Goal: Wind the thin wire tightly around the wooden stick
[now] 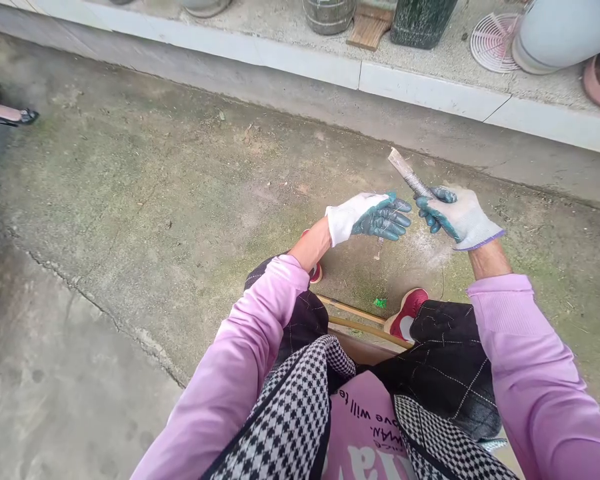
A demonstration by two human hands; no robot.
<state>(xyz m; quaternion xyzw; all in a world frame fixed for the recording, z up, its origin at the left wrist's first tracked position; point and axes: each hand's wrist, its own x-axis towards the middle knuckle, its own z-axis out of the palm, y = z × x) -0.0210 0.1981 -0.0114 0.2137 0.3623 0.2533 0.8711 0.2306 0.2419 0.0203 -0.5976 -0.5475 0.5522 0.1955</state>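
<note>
Both my hands wear white work gloves with dark green coated fingers. My right hand (457, 215) is closed around a short grey stick-like tool (408, 173) that points up and to the left. My left hand (373, 216) hovers just left of it with the fingers curled loosely and nothing visible in them. A small thin piece (379, 248) lies or hangs just below the left hand, above pale dust on the concrete ground (155, 200).
I sit low with my knees apart, red shoes (406, 313) on the ground and bamboo strips (360, 320) between them. A raised ledge (430, 93) at the back carries pots, a wooden piece and a white round grate (493, 41). Someone's foot (7, 115) shows far left.
</note>
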